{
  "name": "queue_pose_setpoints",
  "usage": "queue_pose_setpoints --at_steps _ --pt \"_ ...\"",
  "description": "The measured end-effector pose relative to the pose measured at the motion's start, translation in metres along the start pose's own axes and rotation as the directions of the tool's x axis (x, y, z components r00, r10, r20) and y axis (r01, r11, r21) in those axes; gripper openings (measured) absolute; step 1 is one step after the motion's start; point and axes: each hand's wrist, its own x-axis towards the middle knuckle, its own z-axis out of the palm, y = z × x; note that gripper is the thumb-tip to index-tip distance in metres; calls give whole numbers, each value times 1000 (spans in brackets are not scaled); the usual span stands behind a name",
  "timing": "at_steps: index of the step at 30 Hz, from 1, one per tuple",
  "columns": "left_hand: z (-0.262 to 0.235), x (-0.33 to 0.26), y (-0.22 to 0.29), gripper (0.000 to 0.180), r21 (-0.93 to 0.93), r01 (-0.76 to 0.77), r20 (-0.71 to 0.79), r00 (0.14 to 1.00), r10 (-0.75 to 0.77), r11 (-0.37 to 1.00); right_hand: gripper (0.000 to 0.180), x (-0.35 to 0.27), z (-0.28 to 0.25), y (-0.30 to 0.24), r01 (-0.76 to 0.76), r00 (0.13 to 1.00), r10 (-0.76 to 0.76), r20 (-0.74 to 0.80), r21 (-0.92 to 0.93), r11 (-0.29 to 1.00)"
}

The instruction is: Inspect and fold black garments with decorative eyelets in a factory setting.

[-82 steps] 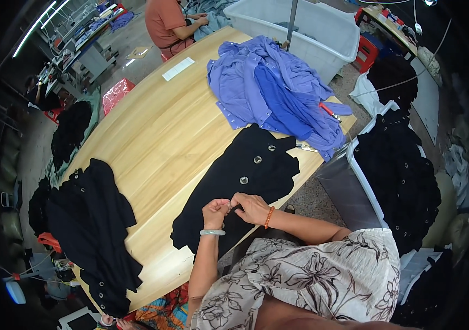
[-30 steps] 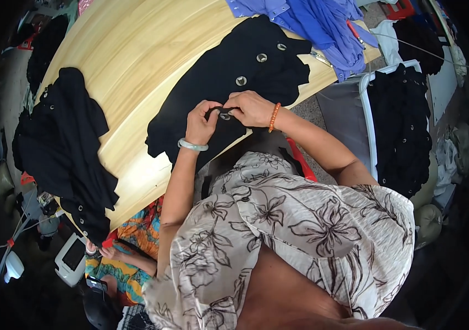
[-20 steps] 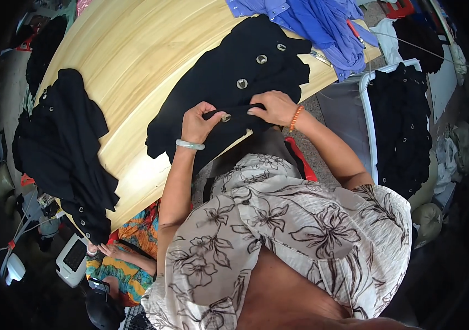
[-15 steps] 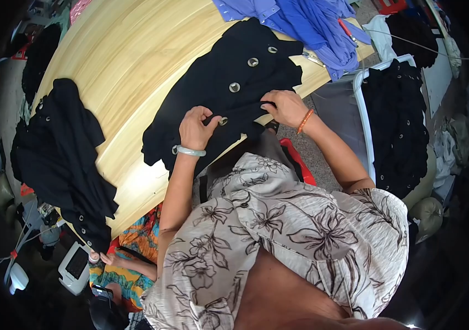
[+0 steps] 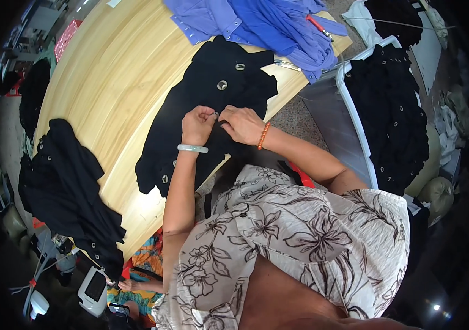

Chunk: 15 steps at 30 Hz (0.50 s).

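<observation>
A black garment (image 5: 176,124) with large shiny round buttons or rings down its front lies spread over the wooden table's edge. My left hand (image 5: 198,125), with a pale bangle at the wrist, is closed in a pinch at a small shiny piece on the cloth. Right beside it, my right hand (image 5: 243,125), wearing an orange bead bracelet, has its fingers bent and closed on the same garment. The fingertips of both hands nearly meet. One round fitting (image 5: 222,85) shows just above them, and another (image 5: 164,179) near the garment's lower left corner.
Another black garment (image 5: 72,187) hangs over the table's left end, where another person's hand (image 5: 130,285) touches it. Blue-violet garments (image 5: 267,27) with a red-handled tool (image 5: 319,26) lie at the far side. A plastic bin (image 5: 358,118) holding black garments (image 5: 388,121) stands on the right.
My right hand has moved left along the garment to meet my left hand. The camera view has shifted, and the garment's lower left corner now shows more round fittings.
</observation>
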Motion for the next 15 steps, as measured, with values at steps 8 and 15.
queue_pose_setpoints --at_steps 8,15 --pt "-9 3 -4 13 -422 235 106 972 -210 875 35 9 1 1 33 993 -22 -116 94 995" --pt "-15 -17 -10 35 -430 112 290 957 19 896 23 5 1 10 45 999 -45 -2 43 998"
